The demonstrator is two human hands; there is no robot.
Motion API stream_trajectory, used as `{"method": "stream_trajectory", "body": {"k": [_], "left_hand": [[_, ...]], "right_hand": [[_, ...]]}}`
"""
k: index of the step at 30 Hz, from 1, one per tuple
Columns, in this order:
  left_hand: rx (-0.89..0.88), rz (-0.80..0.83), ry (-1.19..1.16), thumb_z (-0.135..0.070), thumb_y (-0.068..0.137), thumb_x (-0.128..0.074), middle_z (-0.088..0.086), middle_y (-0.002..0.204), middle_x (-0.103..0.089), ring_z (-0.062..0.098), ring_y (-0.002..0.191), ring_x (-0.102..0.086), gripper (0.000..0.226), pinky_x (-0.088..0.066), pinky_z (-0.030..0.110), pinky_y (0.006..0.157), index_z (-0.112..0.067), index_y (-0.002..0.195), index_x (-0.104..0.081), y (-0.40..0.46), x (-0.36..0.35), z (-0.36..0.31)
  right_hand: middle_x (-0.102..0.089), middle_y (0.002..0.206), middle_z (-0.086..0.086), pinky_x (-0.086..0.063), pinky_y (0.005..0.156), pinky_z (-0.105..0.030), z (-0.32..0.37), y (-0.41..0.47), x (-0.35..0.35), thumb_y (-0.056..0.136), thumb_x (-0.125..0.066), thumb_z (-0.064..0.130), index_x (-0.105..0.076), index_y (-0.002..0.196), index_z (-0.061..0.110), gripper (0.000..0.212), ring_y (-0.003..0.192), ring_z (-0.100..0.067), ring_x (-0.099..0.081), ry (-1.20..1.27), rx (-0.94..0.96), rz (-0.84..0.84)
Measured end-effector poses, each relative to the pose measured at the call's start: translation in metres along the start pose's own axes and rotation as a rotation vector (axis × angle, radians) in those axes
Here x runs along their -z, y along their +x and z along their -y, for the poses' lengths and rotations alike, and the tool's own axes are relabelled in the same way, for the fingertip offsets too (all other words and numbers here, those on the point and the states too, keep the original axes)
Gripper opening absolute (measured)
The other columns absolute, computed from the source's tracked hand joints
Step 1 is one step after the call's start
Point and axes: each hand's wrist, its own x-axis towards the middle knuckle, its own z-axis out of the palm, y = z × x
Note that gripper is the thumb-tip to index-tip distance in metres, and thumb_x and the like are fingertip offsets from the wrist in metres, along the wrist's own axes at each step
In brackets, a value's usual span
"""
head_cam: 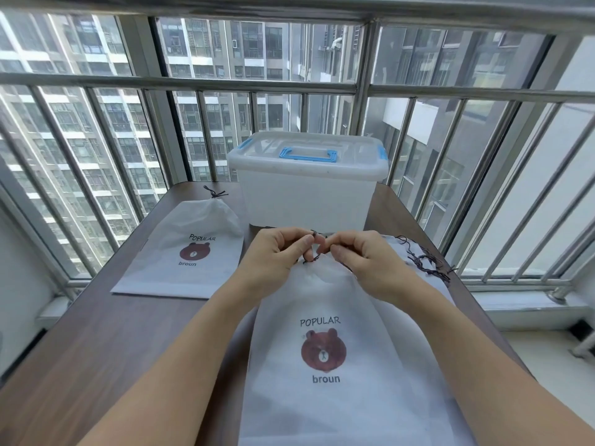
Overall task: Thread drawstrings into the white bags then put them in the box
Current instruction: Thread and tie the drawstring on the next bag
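Now our left hand [279,252] and right hand [360,256] pinch the dark drawstring [309,259] at the near bear bag [338,355]'s mouth, lidded box [306,188] just beyond.

Near white bag [338,365], lower edge cut off by the frame, mouth and dark drawstring [310,259] largely covered by left hand [277,252] and right hand [357,255]; behind it, box [306,201] frosted, contents indiscernible; right of it, further bag mostly hidden.
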Motion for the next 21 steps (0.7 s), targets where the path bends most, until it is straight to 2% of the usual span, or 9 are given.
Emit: {"method": "stream_trajectory", "body": {"k": [2,4,6,8,12,14,16,18,21], "left_hand": [[0.013,-0.004,0.003,-0.014,0.100,-0.058,-0.007,0.065,-0.061,0.004,0.066,-0.056,0.019,-0.045,0.014,0.074,-0.014,0.097,-0.077,-0.001,0.000,-0.002],[0.005,0.012,0.037,-0.014,0.100,-0.058,-0.006,0.063,-0.059,0.001,0.059,-0.052,0.020,-0.040,0.011,0.066,-0.012,0.091,-0.076,-0.002,-0.002,-0.005],[-0.001,0.036,0.069,-0.012,0.100,-0.057,-0.003,0.063,-0.057,-0.003,0.051,-0.047,0.021,-0.035,0.007,0.058,-0.005,0.090,-0.074,-0.005,-0.004,-0.008],[-0.008,0.053,0.092,-0.010,0.101,-0.056,-0.001,0.063,-0.055,-0.004,0.048,-0.046,0.023,-0.034,0.005,0.055,0.004,0.095,-0.073,-0.005,-0.005,-0.009],[0.000,0.044,0.075,-0.012,0.101,-0.056,-0.006,0.060,-0.055,-0.003,0.050,-0.046,0.023,-0.034,0.005,0.057,0.000,0.098,-0.075,-0.005,-0.004,-0.007],[0.001,0.044,0.061,-0.014,0.101,-0.056,-0.009,0.060,-0.055,-0.002,0.052,-0.046,0.022,-0.035,0.007,0.060,-0.002,0.099,-0.076,-0.005,-0.003,-0.007],[-0.008,0.054,0.063,-0.014,0.100,-0.057,-0.007,0.060,-0.055,-0.002,0.052,-0.046,0.022,-0.035,0.007,0.060,-0.003,0.099,-0.076,-0.006,-0.004,-0.008],[-0.009,0.061,0.073,-0.013,0.100,-0.057,-0.005,0.060,-0.053,-0.001,0.050,-0.045,0.022,-0.035,0.007,0.058,-0.002,0.100,-0.076,-0.006,-0.005,-0.008],[-0.015,0.052,0.065,-0.013,0.100,-0.057,-0.009,0.059,-0.054,0.000,0.055,-0.047,0.021,-0.036,0.007,0.061,-0.003,0.100,-0.076,-0.004,-0.004,-0.006]], "right_hand": [[-0.065,0.072,0.000,-0.044,0.066,-0.028,0.003,0.001,-0.002,0.100,-0.056,0.007,-0.072,0.098,0.017,0.019,0.065,-0.011,-0.054,0.095,-0.038,-0.043],[-0.040,0.054,0.008,-0.031,0.052,-0.023,0.004,0.000,0.000,0.096,-0.066,0.015,-0.069,0.107,0.019,0.012,0.051,-0.011,-0.034,0.139,-0.017,-0.085],[-0.028,0.053,0.007,-0.025,0.050,-0.021,0.006,-0.002,0.005,0.090,-0.075,0.023,-0.070,0.109,0.023,0.019,0.051,-0.013,-0.024,0.077,0.075,-0.095],[-0.026,0.052,0.007,-0.024,0.050,-0.021,0.008,-0.005,0.008,0.089,-0.076,0.026,-0.074,0.102,0.023,0.013,0.050,-0.013,-0.023,-0.033,0.163,-0.090],[-0.033,0.050,0.010,-0.027,0.051,-0.026,0.000,-0.004,0.012,0.088,-0.076,0.033,-0.077,0.094,0.025,0.010,0.049,-0.010,-0.028,-0.172,0.168,-0.084],[-0.049,0.054,0.009,-0.036,0.054,-0.029,-0.002,-0.004,0.015,0.085,-0.079,0.032,-0.079,0.091,0.026,0.008,0.052,-0.014,-0.041,-0.183,0.122,-0.030],[-0.062,0.069,0.005,-0.043,0.062,-0.022,-0.002,-0.004,0.014,0.084,-0.080,0.027,-0.078,0.084,0.022,0.006,0.064,-0.011,-0.055,-0.223,0.102,0.052],[-0.063,0.074,0.005,-0.041,0.064,-0.015,-0.001,-0.004,0.011,0.086,-0.079,0.021,-0.073,0.077,0.021,0.010,0.070,-0.008,-0.057,-0.255,0.114,0.084],[-0.064,0.075,-0.003,-0.047,0.070,-0.028,-0.002,-0.003,0.009,0.091,-0.073,0.018,-0.070,0.078,0.014,0.014,0.075,-0.017,-0.059,-0.259,0.123,0.044]]}}
